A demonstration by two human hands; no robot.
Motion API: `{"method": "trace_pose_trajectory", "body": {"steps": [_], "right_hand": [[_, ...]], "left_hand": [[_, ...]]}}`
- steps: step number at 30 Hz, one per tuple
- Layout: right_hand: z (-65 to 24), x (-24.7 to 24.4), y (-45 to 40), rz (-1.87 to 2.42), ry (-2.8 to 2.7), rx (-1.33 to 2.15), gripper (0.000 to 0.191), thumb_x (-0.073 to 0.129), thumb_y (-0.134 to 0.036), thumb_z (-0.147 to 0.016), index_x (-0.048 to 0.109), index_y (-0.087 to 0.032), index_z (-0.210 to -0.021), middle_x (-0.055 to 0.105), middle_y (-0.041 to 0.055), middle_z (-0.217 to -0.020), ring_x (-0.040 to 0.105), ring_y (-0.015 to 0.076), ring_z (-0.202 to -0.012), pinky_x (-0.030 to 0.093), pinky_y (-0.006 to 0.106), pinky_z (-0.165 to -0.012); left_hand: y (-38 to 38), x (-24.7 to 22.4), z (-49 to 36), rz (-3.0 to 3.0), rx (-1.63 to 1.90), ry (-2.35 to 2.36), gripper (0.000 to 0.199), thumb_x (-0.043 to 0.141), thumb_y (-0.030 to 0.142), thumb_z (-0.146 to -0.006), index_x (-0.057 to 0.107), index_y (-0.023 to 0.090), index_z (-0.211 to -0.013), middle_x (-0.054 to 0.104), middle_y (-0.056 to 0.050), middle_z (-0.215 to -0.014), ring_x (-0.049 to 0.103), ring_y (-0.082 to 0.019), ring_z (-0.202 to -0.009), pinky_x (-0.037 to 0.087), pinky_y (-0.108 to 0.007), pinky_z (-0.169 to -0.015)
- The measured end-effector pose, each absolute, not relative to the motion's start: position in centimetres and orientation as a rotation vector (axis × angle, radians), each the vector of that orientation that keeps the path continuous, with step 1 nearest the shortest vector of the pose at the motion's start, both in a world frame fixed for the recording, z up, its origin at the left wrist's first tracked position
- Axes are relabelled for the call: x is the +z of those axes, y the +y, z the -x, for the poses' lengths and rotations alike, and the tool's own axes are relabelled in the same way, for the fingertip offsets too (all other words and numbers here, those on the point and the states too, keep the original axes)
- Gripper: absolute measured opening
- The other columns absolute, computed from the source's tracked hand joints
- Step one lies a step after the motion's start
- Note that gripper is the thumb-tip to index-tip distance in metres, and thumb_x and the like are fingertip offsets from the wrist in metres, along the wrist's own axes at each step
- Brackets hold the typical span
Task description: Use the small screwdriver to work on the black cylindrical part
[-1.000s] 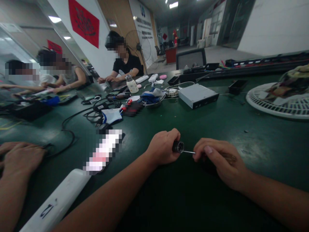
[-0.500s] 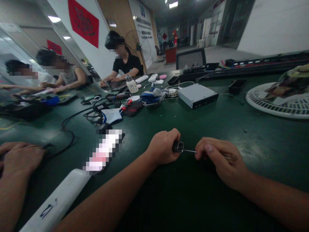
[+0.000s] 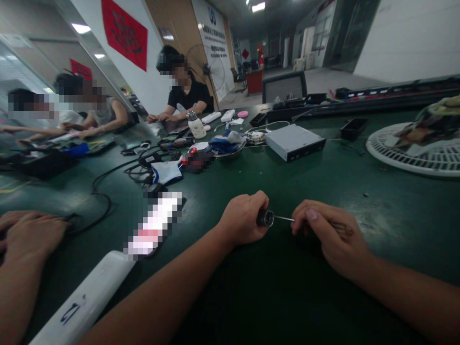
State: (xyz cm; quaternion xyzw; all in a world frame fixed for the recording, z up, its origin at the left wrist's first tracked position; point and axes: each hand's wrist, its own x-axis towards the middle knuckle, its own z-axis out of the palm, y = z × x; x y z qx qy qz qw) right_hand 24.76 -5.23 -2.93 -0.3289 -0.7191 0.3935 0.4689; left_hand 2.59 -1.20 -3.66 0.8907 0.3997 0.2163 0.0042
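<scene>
Over the middle of the table, my left hand (image 3: 241, 219) is closed around a short dark cylinder (image 3: 265, 218), its round rimmed end facing right. What kind of part it is I cannot tell, since most of it is hidden in my palm. My right hand (image 3: 328, 235) grips a screwdriver whose amber see-through handle (image 3: 343, 231) shows behind the fingers. Its thin metal shaft (image 3: 283, 218) points left, with the tip at the cylinder's open end. Whether the tip touches the inside cannot be made out.
A white bar-shaped device (image 3: 86, 292) and a blurred-out lit screen (image 3: 156, 225) lie left of my left arm. Another person's hand (image 3: 34, 235) rests at the far left near a black cable. Beyond are a disc drive (image 3: 295, 141), a blue cloth (image 3: 226, 143) and a white basket (image 3: 413, 163).
The screwdriver shaft has shifted slightly upward at the cylinder's end, and my right hand has tilted a little. My left hand and the cylinder have stayed put.
</scene>
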Motion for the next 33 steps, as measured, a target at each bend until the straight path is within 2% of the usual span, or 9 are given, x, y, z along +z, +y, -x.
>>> {"method": "trace_pose_trajectory", "body": {"steps": [4, 9, 15, 20, 28, 33], "right_hand": [[-24.9, -2.8, -5.22, 0.715, -1.807, 1.011, 0.033, 0.042, -0.029, -0.103, 0.067, -0.02, -0.084, 0.064, 0.0029, -0.081, 0.06, 0.0158, -0.073, 0.045, 0.031, -0.065], [-25.04, -2.81, -5.28, 0.747, -1.81, 0.981, 0.037, 0.041, -0.029, -0.103, 0.066, -0.021, -0.078, 0.063, 0.0029, -0.076, 0.058, 0.0162, -0.069, 0.043, 0.032, -0.062], [-24.94, -3.0, -5.09, 0.691, -1.809, 1.023, 0.031, 0.042, -0.028, -0.103, 0.068, -0.021, -0.086, 0.064, 0.0035, -0.08, 0.06, 0.0166, -0.074, 0.045, 0.032, -0.065], [-24.94, -3.18, -5.07, 0.736, -1.802, 0.972, 0.037, 0.041, -0.029, -0.103, 0.066, -0.021, -0.077, 0.062, 0.0027, -0.075, 0.058, 0.0163, -0.069, 0.043, 0.032, -0.062], [-24.98, -2.84, -5.04, 0.631, -1.847, 1.021, 0.033, 0.041, -0.026, -0.103, 0.067, -0.02, -0.083, 0.063, 0.0034, -0.079, 0.06, 0.0159, -0.073, 0.045, 0.031, -0.065], [-24.97, -2.95, -5.03, 0.695, -1.823, 1.0, 0.036, 0.04, -0.027, -0.103, 0.066, -0.02, -0.079, 0.063, 0.0024, -0.074, 0.059, 0.0153, -0.068, 0.044, 0.031, -0.063]], "left_hand": [[-1.23, -3.62, -2.63, -2.778, 0.686, 1.261, 0.024, 0.061, 0.027, -0.074, 0.042, 0.022, -0.086, 0.053, 0.003, -0.07, 0.05, -0.013, -0.059, 0.037, -0.028, -0.057], [-1.22, -3.53, -2.71, -2.789, 0.669, 1.259, 0.023, 0.061, 0.027, -0.074, 0.041, 0.022, -0.085, 0.054, 0.003, -0.07, 0.05, -0.014, -0.059, 0.038, -0.028, -0.058], [-1.12, -3.65, -2.63, -2.801, 0.674, 1.243, 0.024, 0.061, 0.027, -0.074, 0.041, 0.023, -0.085, 0.053, 0.003, -0.07, 0.049, -0.014, -0.059, 0.036, -0.028, -0.057], [-1.02, -3.76, -2.64, -2.8, 0.677, 1.244, 0.023, 0.061, 0.026, -0.074, 0.042, 0.022, -0.086, 0.054, 0.003, -0.07, 0.05, -0.014, -0.06, 0.038, -0.028, -0.058], [-0.91, -3.88, -2.66, -2.789, 0.647, 1.243, 0.022, 0.06, 0.027, -0.074, 0.042, 0.022, -0.087, 0.055, 0.002, -0.072, 0.051, -0.014, -0.061, 0.039, -0.028, -0.059], [-0.95, -3.8, -2.67, -2.813, 0.61, 1.261, 0.022, 0.061, 0.028, -0.074, 0.042, 0.022, -0.086, 0.055, 0.002, -0.071, 0.051, -0.014, -0.06, 0.038, -0.028, -0.058]]}}
